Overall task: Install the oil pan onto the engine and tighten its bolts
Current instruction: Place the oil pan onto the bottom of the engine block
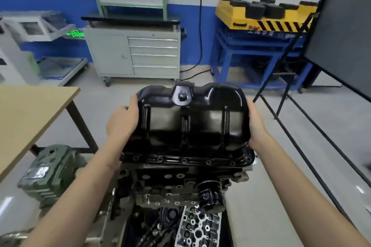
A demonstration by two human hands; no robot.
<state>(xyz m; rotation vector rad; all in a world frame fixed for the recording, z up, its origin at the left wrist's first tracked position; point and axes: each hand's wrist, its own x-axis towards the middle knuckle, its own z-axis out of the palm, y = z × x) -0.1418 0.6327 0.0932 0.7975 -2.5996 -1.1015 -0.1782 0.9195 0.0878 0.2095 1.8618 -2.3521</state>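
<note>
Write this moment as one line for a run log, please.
step: setting oil pan on engine | left hand: grips pan's end | right hand: grips other end | bolts: none visible

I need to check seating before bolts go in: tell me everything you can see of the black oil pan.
The glossy black stamped-metal oil pan sits sump-up over the dark grey engine block. It has ribbed walls, a drain plug on top and a flange of empty bolt holes along the near edge. The left hand and right hand hold its ends. Full seating cannot be judged.
</note>
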